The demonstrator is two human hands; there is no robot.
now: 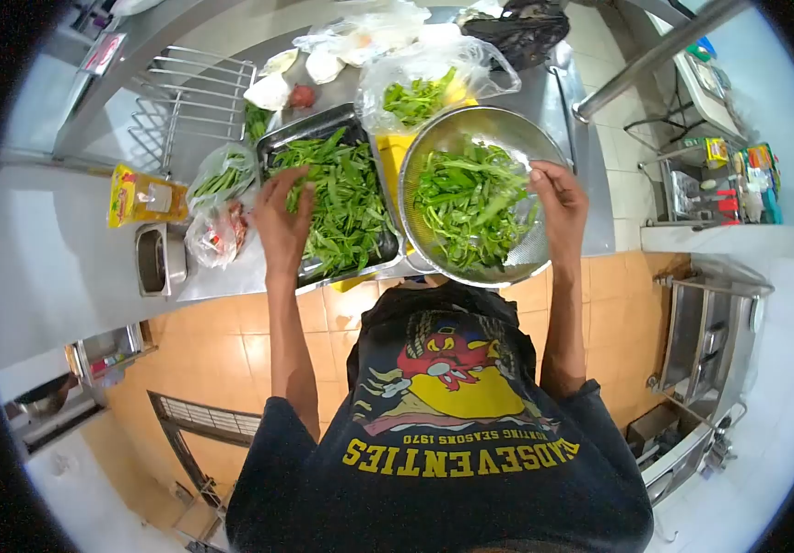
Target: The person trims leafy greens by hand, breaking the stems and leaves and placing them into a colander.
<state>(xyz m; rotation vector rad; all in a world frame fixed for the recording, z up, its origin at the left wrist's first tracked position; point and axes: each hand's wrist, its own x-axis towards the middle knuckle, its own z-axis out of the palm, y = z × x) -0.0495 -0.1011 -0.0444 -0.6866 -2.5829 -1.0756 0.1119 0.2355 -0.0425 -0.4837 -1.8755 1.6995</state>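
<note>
We are closing our left hand (279, 217) on greens (346, 198) in the tray (279, 138) (dark metal); our right hand (558, 198) is gripping the colander (507, 129) rim on the surface (65, 258).

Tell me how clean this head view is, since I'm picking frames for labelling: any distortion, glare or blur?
Head view: strong fisheye, black corners, counter edges bowed; lighting bright and even, mild sheen on the colander rim and plastic bag; left hand on tray greens and right hand at the colander look sharp; edges soften, shelf items at right too small to read.
</note>
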